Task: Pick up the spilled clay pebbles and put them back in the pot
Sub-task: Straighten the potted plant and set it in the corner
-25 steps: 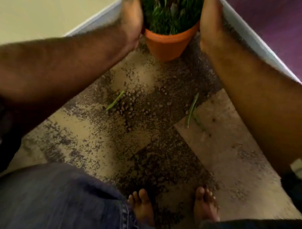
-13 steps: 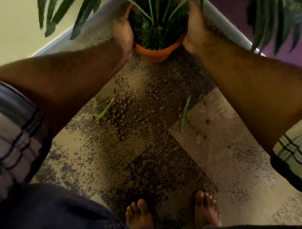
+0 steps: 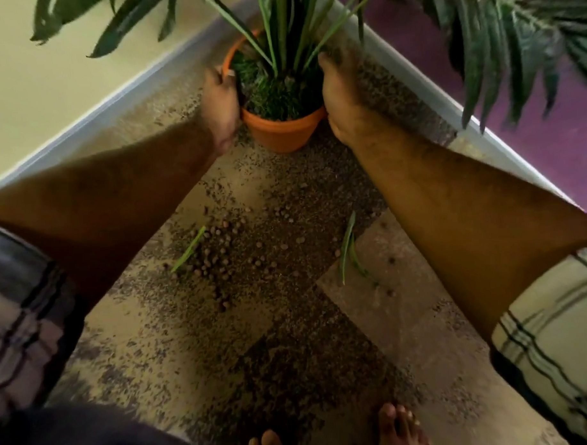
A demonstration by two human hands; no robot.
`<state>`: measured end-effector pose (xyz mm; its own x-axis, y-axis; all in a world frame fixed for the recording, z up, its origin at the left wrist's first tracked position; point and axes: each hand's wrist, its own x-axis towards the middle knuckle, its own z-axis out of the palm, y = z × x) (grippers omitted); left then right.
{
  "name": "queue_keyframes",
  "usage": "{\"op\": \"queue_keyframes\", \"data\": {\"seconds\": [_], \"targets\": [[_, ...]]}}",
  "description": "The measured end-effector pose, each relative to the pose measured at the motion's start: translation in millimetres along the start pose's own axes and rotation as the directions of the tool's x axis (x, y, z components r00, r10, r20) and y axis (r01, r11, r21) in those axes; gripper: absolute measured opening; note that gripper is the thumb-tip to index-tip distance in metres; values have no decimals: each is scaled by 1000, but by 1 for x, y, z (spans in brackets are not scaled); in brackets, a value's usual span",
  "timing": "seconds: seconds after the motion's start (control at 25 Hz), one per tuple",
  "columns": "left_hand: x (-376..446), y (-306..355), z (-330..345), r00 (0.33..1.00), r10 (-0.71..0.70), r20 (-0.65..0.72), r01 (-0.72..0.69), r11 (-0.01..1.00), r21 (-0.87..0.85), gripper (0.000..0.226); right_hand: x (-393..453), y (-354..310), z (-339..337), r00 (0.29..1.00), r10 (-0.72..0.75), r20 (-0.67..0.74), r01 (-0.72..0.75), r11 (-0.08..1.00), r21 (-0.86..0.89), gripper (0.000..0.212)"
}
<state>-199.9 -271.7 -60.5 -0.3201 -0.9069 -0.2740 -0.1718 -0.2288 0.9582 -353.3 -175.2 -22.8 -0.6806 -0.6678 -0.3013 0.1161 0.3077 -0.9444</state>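
An orange clay pot with a tall green plant stands upright on the speckled floor in a room corner. My left hand grips its left rim and side. My right hand presses against its right side. Brown clay pebbles lie scattered on the floor in front of the pot, densest at the centre left, with a few stray ones further right. Both forearms reach forward over the spill.
Two fallen green leaves lie among the pebbles. Long fronds hang at the upper right. A cream wall and a purple wall meet behind the pot. My bare feet stand at the bottom.
The view has pulled back and up, so the plant's leaves now show. Both hands stay on the pot's sides, which sits lower in view and stands upright.
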Motion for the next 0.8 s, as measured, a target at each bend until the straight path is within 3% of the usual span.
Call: {"op": "queue_keyframes", "data": {"seconds": [0.12,0.32,0.6,0.8], "targets": [[-2,-7,-2,1000,2,17,-3,1000,27,14,-6,7,3,999,-16,-48,12,997,-83,59],[-2,2,3,999,-34,7,32,983,182,25,6,12,-2,999,-41,19,45,964,-263,59],[-16,8,5,995,37,-92,-3,941,339,15,12,15,-10,998,-41,45,53,949,-312,56],[-26,-3,9,984,-49,-174,103,943,318,19,18,10,-14,989,-101,106,132,929,-345,46]]}}
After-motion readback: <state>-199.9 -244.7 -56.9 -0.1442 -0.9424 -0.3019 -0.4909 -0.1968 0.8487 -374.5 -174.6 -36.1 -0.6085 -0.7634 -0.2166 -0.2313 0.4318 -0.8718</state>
